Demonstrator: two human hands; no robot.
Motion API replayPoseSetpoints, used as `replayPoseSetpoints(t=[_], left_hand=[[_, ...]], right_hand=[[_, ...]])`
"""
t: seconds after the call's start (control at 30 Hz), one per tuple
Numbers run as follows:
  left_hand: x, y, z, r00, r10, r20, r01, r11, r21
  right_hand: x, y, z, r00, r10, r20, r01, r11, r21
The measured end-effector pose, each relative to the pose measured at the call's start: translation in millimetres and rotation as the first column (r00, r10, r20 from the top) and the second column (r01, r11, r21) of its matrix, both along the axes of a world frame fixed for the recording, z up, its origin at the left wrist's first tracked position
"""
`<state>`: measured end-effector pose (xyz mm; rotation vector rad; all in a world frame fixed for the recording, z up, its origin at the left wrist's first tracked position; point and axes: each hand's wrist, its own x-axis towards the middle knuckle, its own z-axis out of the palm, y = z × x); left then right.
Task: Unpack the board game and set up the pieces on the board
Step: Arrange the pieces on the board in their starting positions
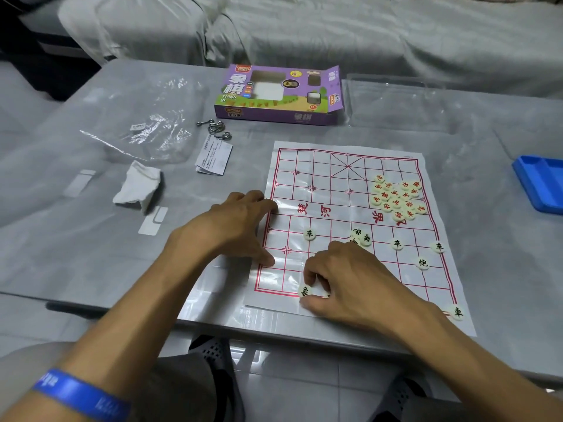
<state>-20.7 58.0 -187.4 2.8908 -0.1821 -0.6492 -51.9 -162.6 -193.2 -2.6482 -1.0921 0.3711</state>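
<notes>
I see right hand (341, 278) pinching black piece (305, 291) | left hand (240, 222) flat on board (335, 190) edge | pieces under right palm possibly hidden

Materials: mostly plastic, paper and card, on a table under glossy film.
Board (350, 208) is thin creased sheet with a sheen, red print; pieces (397, 197) smooth cream discs, look plastic. Box (274, 95) is printed purple card. Table (91, 239) is grey under shiny clear film. Bag (146, 123) is crinkled clear plastic; tray (396, 102) clear plastic; blue tray (539, 184) matt plastic. Rings (214, 127) are bright metal. Leaflet (213, 156) is paper. Wad (138, 185) is soft, white, crumpled. Wristband (82, 394) is smooth and blue.
</notes>
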Motion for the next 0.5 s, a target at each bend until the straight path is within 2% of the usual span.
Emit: replayPoseSetpoints(t=[0.5], left_hand=[[0.0, 1.7, -1.0, 1.000, -0.002, -0.001, 0.002, 1.000, -0.006]], right_hand=[[1.7, 0.6, 2.2, 1.000, 0.010, -0.020, -0.011, 0.999, -0.050]])
